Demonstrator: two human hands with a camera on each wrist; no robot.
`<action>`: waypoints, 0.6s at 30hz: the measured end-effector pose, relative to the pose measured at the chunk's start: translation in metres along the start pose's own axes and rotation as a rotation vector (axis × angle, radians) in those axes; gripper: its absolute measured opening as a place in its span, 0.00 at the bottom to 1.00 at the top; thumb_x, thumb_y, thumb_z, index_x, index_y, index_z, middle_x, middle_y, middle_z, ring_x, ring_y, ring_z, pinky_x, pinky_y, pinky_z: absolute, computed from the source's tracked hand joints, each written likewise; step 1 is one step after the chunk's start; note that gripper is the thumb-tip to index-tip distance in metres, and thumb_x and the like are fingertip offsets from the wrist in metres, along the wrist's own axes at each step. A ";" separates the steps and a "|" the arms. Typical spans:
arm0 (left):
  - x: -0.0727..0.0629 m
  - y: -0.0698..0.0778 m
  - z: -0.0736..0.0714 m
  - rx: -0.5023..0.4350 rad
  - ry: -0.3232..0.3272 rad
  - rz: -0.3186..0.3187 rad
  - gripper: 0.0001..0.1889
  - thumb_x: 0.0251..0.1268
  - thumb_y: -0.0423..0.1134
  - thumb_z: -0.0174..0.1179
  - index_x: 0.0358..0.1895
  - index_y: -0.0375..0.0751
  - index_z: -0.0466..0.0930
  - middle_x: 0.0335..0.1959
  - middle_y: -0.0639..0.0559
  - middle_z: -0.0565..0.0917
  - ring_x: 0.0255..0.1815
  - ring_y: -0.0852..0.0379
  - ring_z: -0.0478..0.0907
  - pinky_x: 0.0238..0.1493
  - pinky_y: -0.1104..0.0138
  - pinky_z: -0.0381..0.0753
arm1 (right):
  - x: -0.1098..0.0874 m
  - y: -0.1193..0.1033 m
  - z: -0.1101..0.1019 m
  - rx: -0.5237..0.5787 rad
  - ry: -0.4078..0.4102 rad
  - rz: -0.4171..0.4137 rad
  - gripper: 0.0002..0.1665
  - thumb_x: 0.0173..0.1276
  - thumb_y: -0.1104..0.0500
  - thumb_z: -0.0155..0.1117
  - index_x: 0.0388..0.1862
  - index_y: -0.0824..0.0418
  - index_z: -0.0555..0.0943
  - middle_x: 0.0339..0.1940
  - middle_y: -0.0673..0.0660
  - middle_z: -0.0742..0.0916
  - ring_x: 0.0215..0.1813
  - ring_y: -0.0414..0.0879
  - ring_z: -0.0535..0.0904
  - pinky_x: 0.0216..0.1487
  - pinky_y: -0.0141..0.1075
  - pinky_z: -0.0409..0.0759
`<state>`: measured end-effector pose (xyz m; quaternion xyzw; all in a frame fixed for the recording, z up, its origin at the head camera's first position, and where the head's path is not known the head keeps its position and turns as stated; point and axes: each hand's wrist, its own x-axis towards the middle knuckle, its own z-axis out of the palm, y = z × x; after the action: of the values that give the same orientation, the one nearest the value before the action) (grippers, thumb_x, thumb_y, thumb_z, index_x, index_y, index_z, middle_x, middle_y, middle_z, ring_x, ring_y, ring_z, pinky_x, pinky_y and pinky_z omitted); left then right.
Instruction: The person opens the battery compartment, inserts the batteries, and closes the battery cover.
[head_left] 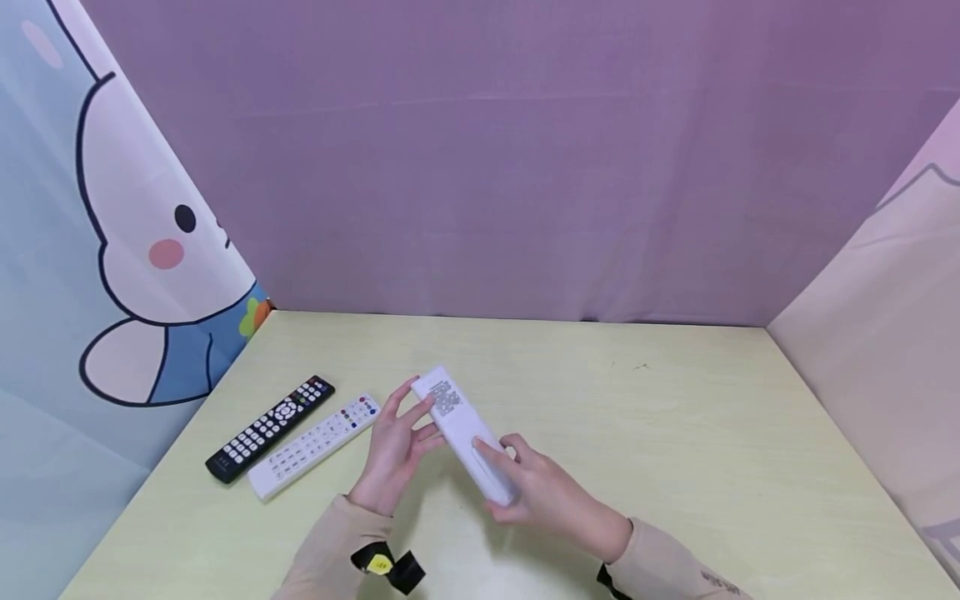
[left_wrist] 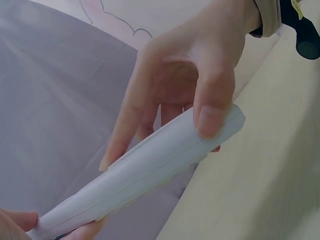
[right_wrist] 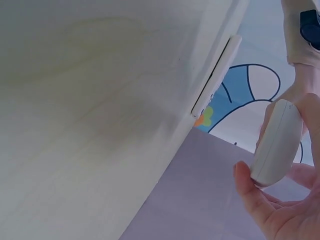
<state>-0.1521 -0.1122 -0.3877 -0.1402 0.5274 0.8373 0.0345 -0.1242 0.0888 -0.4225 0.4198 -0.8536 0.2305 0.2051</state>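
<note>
A white remote control (head_left: 463,423) is held above the table, its back with a grey printed label turned up. My left hand (head_left: 393,454) holds the far, labelled end, with a finger across the back and other fingers spread at the side. At the near end my right hand (head_left: 543,485) grips the remote, its thumb on the back near a curved line in the casing. In the left wrist view a thin seam runs along the side of the white remote (left_wrist: 150,167). The right wrist view shows the rounded end of the remote (right_wrist: 279,145).
To the left, a black remote control (head_left: 270,429) and another white remote control (head_left: 315,446) lie side by side, buttons up, on the pale table (head_left: 675,417). A purple curtain (head_left: 525,167) stands behind, with cartoon-printed cloth (head_left: 150,250) at the left.
</note>
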 end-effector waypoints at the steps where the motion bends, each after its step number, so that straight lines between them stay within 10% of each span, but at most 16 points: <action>1: 0.000 0.000 0.000 0.002 0.000 0.003 0.26 0.63 0.32 0.49 0.64 0.46 0.57 0.40 0.49 0.78 0.29 0.54 0.81 0.31 0.68 0.82 | 0.000 0.000 0.000 -0.004 0.004 -0.003 0.41 0.40 0.53 0.72 0.56 0.65 0.72 0.41 0.62 0.75 0.28 0.42 0.75 0.26 0.20 0.75; 18: 0.001 -0.003 -0.001 -0.006 0.019 -0.006 0.26 0.64 0.32 0.48 0.65 0.45 0.55 0.40 0.49 0.78 0.28 0.54 0.81 0.31 0.69 0.82 | -0.001 0.002 -0.002 -0.049 0.108 -0.074 0.35 0.37 0.55 0.72 0.50 0.64 0.77 0.39 0.61 0.78 0.29 0.42 0.75 0.28 0.21 0.76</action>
<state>-0.1524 -0.1115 -0.3907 -0.1499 0.5246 0.8375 0.0316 -0.1253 0.0916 -0.4220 0.4329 -0.8305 0.2240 0.2695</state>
